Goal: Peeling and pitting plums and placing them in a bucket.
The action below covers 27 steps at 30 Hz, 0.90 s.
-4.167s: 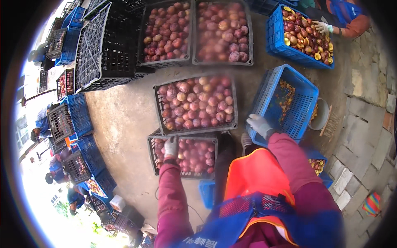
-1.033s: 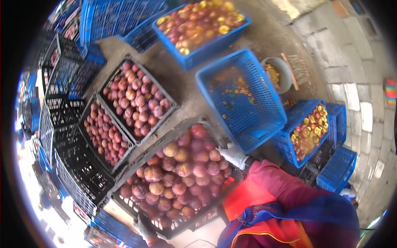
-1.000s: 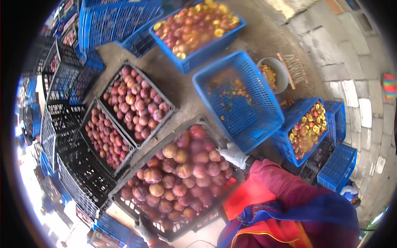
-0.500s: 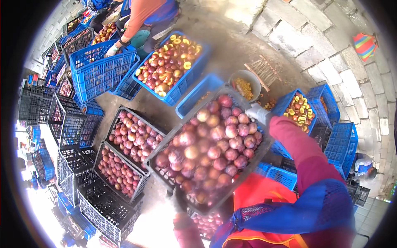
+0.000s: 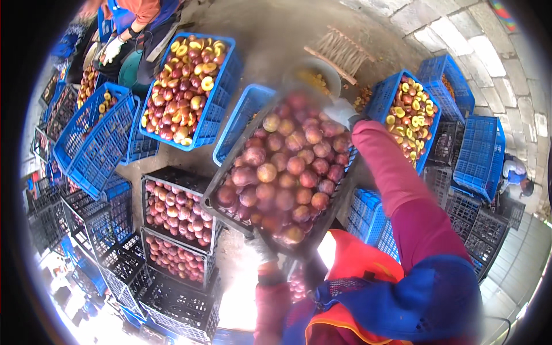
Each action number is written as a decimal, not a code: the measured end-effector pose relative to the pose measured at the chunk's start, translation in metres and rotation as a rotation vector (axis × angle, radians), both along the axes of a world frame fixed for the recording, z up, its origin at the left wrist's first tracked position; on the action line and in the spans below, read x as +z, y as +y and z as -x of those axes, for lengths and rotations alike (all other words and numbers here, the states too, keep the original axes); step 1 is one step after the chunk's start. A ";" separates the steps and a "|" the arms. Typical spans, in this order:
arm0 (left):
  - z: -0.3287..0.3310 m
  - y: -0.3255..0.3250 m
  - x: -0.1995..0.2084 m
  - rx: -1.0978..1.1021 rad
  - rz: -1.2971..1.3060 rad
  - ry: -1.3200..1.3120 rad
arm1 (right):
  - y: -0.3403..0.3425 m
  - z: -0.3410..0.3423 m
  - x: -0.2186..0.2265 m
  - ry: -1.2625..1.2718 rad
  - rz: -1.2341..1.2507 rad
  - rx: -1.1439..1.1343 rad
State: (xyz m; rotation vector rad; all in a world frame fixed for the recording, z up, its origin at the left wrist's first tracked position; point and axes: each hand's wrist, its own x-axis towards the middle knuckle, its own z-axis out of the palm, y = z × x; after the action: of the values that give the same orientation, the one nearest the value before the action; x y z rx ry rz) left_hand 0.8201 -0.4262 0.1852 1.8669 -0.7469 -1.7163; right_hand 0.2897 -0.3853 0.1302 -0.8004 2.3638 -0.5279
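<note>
Pale-gloved left hand [image 5: 261, 249] and right hand [image 5: 340, 111] clamp fingers on a black plastic crate [image 5: 211, 199] of round, reddish-purple fruit [image 5: 294, 167], partly hiding a blue plastic basket [image 5: 240, 121]; apparently a carrying step, next calling for level support.

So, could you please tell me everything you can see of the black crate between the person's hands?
The black crate looks like plastic, rectangular and open-topped, with raised walls. It is filled with whole reddish-purple plums. It sits slantwise in view; its far end is blurred. The gloved left hand holds its near side, the gloved right hand its right side. It overlaps a blue crate in view; whether they touch is unclear.
</note>
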 end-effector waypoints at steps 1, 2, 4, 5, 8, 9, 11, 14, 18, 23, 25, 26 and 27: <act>0.000 0.003 -0.014 -0.102 0.131 -0.098 | 0.004 0.004 0.010 0.000 0.038 0.003; 0.004 0.004 -0.026 -0.217 0.242 -0.176 | 0.017 0.014 0.025 0.012 0.071 -0.014; 0.001 0.011 -0.043 -0.313 0.325 -0.286 | 0.060 0.013 0.051 -0.011 0.118 -0.109; -0.002 0.012 -0.044 -0.351 0.316 -0.337 | 0.084 0.010 0.070 -0.027 0.133 -0.171; 0.036 -0.001 -0.007 -0.199 0.161 -0.282 | 0.244 -0.011 0.089 0.016 0.054 -0.396; 0.033 -0.002 -0.007 -0.196 0.147 -0.300 | 0.308 -0.027 0.088 0.027 -0.060 -0.438; 0.024 0.004 -0.016 -0.131 0.128 -0.230 | 0.439 -0.062 0.091 0.029 -0.369 -0.421; 0.064 0.023 0.035 -0.040 0.157 -0.137 | 0.608 -0.117 0.106 -0.001 -0.781 -0.128; 0.096 0.019 0.089 -0.145 0.240 -0.374 | 0.647 -0.178 0.153 -0.244 -0.786 -0.424; 0.081 0.050 0.069 -0.245 0.166 -0.603 | 0.686 -0.065 0.138 -0.257 -0.590 -0.205; 0.078 0.042 0.082 -0.343 0.155 -0.750 | 0.654 -0.041 0.155 -0.351 -0.376 -0.349; 0.108 0.053 0.099 -0.392 0.168 -0.759 | 0.647 -0.026 0.165 -0.379 -0.313 -0.436; 0.140 0.065 0.125 -0.449 0.181 -0.767 | 0.651 -0.014 0.179 -0.427 -0.319 -0.532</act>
State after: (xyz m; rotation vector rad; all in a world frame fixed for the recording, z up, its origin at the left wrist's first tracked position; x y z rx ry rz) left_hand 0.6796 -0.3616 0.3099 2.3470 -1.6541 -1.0442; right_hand 0.3040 0.2657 0.3092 0.0933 2.1566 -0.4551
